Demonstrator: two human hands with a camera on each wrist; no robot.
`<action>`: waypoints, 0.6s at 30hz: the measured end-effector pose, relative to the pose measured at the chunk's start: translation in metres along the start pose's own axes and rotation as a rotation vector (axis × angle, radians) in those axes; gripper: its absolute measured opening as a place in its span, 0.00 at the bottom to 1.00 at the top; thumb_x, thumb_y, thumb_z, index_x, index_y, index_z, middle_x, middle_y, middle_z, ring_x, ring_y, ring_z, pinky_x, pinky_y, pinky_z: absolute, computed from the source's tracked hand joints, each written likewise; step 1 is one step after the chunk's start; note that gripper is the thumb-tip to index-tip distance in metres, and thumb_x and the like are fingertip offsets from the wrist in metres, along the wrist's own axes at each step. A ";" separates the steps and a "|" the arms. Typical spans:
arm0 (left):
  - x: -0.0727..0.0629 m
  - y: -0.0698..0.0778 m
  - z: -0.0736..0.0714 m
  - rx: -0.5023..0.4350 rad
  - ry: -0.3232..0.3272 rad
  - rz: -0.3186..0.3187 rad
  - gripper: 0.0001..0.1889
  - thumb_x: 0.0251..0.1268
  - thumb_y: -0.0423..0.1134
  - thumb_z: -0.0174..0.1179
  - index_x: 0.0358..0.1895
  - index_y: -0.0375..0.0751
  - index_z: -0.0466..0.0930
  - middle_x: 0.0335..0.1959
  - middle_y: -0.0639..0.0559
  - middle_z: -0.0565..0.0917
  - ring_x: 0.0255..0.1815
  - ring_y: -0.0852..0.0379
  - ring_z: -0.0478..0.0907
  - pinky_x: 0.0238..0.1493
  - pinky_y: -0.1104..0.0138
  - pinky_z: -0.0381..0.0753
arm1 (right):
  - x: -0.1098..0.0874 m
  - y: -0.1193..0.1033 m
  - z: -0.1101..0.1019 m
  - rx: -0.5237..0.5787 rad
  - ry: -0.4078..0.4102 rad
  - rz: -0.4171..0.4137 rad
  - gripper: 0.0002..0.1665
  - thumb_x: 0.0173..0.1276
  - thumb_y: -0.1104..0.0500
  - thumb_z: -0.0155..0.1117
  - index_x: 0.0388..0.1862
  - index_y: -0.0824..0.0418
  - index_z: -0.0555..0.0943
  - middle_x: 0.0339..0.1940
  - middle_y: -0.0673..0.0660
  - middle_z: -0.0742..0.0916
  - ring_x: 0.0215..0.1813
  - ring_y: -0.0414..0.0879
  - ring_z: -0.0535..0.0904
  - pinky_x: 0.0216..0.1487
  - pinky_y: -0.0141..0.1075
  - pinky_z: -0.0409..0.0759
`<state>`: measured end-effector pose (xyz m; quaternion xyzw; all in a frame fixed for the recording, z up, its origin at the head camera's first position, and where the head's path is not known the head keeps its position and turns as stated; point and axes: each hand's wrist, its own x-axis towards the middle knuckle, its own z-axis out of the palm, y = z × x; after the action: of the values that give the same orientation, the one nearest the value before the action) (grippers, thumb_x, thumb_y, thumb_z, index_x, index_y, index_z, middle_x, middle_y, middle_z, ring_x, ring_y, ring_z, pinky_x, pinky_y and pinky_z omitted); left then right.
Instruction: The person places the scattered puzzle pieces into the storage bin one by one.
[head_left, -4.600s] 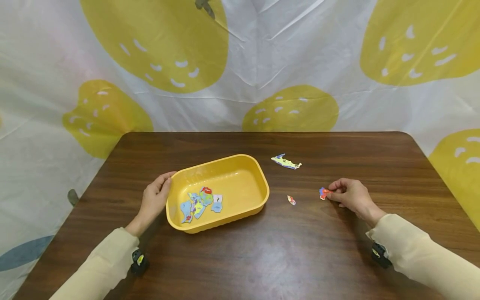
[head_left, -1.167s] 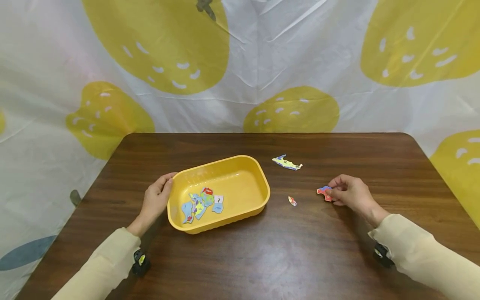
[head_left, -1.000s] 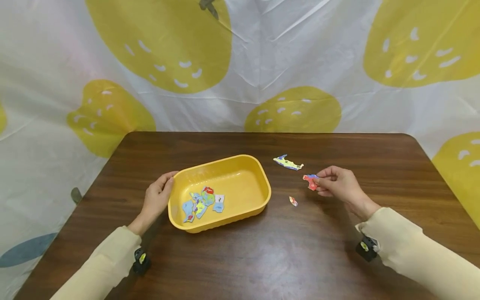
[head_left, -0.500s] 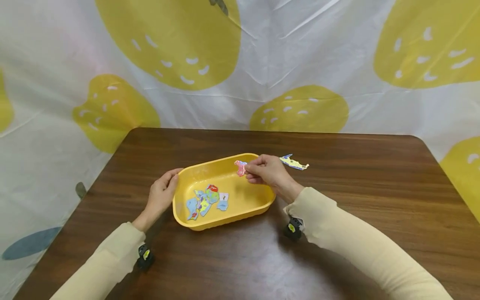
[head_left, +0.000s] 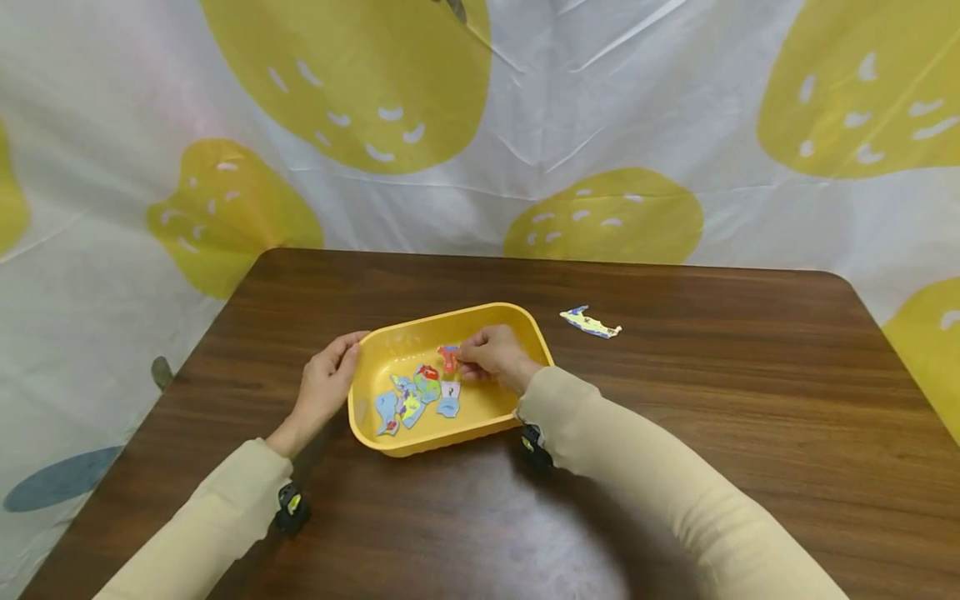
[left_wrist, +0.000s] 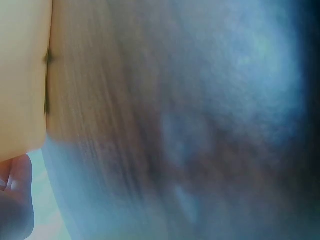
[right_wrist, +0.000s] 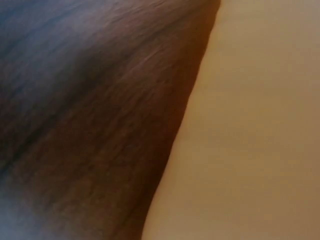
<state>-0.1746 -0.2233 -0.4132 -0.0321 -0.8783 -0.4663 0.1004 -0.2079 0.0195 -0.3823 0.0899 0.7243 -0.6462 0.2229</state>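
My left hand (head_left: 327, 379) grips the left end of a yellow plastic tub (head_left: 491, 412), thumb near the rim. In the left wrist view that hand's fingers (left_wrist: 20, 185) show at the lower left. Inside the tub, my right hand (head_left: 495, 357) pinches a small red and blue puzzle piece (head_left: 448, 358) above the floor. Several light blue, yellow and red pieces lie in the tub's left half, among them a green and red piece (head_left: 427, 385) and a white and blue piece (head_left: 448, 400). The right wrist view shows no hand.
A long pale yellow and blue piece (head_left: 591, 322) lies on the brown wooden table (head_left: 750, 358), right of the tub. The right sleeve (head_left: 637, 442) crosses the tub's right end. A fruit-print curtain (head_left: 525, 108) hangs behind the table.
My right hand has carried the red and blue puzzle piece from the right table, over the tub's rim and down inside. The left hand keeps its grip. A small red-white piece is now hidden.
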 end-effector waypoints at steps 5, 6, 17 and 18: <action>0.000 0.002 0.001 -0.021 -0.013 0.001 0.18 0.74 0.42 0.46 0.58 0.38 0.76 0.52 0.40 0.81 0.43 0.51 0.79 0.37 0.81 0.73 | 0.000 0.002 0.000 -0.059 0.017 -0.004 0.04 0.64 0.69 0.61 0.33 0.72 0.78 0.18 0.56 0.80 0.17 0.40 0.75 0.22 0.28 0.79; 0.000 0.002 0.001 -0.026 -0.017 0.002 0.18 0.74 0.42 0.46 0.58 0.38 0.76 0.52 0.40 0.81 0.43 0.50 0.79 0.36 0.81 0.74 | 0.001 0.002 -0.001 -0.067 0.020 -0.004 0.04 0.64 0.69 0.62 0.32 0.72 0.78 0.19 0.56 0.81 0.17 0.39 0.75 0.22 0.29 0.79; -0.001 -0.001 0.002 -0.019 -0.022 0.007 0.18 0.74 0.42 0.45 0.58 0.38 0.76 0.50 0.39 0.82 0.42 0.51 0.79 0.36 0.81 0.74 | 0.000 0.003 0.000 -0.099 0.040 0.007 0.05 0.63 0.70 0.62 0.35 0.75 0.80 0.19 0.57 0.80 0.16 0.40 0.75 0.22 0.30 0.80; -0.002 -0.001 0.002 -0.016 -0.019 0.006 0.18 0.74 0.43 0.45 0.58 0.38 0.76 0.50 0.39 0.82 0.42 0.52 0.79 0.36 0.81 0.73 | 0.000 0.004 0.001 -0.102 0.041 0.011 0.05 0.62 0.70 0.62 0.35 0.75 0.80 0.19 0.57 0.80 0.16 0.40 0.75 0.22 0.30 0.80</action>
<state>-0.1734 -0.2225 -0.4155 -0.0400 -0.8754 -0.4727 0.0930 -0.2061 0.0194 -0.3855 0.0958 0.7601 -0.6054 0.2159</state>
